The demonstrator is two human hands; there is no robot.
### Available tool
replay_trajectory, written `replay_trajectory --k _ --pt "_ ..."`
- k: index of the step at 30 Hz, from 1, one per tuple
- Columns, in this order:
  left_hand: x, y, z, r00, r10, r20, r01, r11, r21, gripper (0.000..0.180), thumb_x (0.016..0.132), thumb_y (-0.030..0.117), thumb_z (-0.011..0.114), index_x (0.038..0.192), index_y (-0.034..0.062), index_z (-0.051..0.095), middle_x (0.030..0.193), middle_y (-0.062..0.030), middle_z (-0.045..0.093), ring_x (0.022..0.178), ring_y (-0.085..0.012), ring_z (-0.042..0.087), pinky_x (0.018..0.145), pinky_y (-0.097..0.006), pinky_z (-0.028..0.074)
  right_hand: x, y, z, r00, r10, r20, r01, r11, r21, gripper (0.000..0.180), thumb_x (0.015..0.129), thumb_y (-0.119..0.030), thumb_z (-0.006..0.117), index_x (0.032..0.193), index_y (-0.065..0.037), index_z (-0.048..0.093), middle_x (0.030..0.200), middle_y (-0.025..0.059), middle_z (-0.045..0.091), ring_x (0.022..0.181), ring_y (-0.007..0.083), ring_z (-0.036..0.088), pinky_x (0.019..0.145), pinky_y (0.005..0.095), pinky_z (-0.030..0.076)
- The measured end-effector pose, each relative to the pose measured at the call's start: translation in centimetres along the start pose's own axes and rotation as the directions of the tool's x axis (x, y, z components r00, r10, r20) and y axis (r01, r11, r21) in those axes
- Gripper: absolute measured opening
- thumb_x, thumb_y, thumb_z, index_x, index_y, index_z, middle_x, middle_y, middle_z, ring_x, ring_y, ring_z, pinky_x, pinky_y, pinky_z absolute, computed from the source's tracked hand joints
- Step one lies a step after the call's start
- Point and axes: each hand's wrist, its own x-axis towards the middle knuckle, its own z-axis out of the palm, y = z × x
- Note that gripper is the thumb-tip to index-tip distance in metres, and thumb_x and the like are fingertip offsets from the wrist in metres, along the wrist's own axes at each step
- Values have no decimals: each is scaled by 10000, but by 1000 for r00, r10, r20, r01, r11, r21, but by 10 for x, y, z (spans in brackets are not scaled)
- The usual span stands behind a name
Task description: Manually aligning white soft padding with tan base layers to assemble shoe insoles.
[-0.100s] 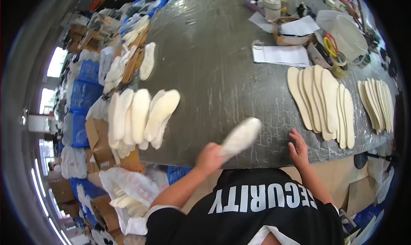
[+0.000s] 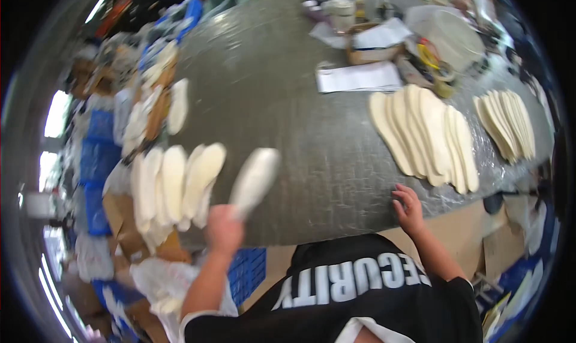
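Note:
My left hand [image 2: 225, 230] is closed round one end of a white, fuzzy insole [image 2: 257, 178], which is smeared by motion and held up over the left part of the table. Beside it, at the table's left edge, several white fleecy insoles [image 2: 174, 184] lie overlapping in a row. Near the front edge, my right hand [image 2: 409, 208] rests with its fingers loosely bent and apart, holding nothing. Just beyond that hand, a fanned row of cream insoles [image 2: 427, 136] covers part of the table's right side.
Another fanned stack of insoles [image 2: 507, 124] lies at the far right of the grey table [image 2: 264, 91]. White papers [image 2: 360, 78], a small box [image 2: 363, 56], tape rolls and a clear tub [image 2: 453, 40] stand at the back. Blue crates [image 2: 99, 160] and bags line the left.
My left hand has swung left with the insole, toward the row at the left edge. My right hand stays by the front edge, its fingers slightly more bent. The whole view has shifted.

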Motion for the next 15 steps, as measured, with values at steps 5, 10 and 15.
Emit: replay_trajectory --k 5,10,15 --pt "46 -17 -51 997 -68 -21 71 910 409 455 702 21 678 1148 20 584 1030 -175 531 1018 -378 498 868 -430 404 55 55 -101 985 -124 -117 95 970 -224 205 736 -54 679 932 -53 619 1080 117 624 1033 337 558 901 423 433" --pt "44 13 -35 980 120 160 -176 901 397 411 700 110 724 1064 -2 567 1121 -195 513 1075 -388 461 910 -488 357 90 77 -133 935 -93 -343 -39 933 -359 200 724 -59 685 914 -70 623 1045 101 625 1014 320 552 886 419 431" --pt "58 97 60 854 499 147 -500 865 -29 347 678 83 706 985 20 559 1053 -184 518 1010 -383 481 867 -486 378 81 118 -154 794 13 -608 -219 938 -267 208 712 -69 694 908 -84 626 1044 110 605 1009 319 538 871 421 435"
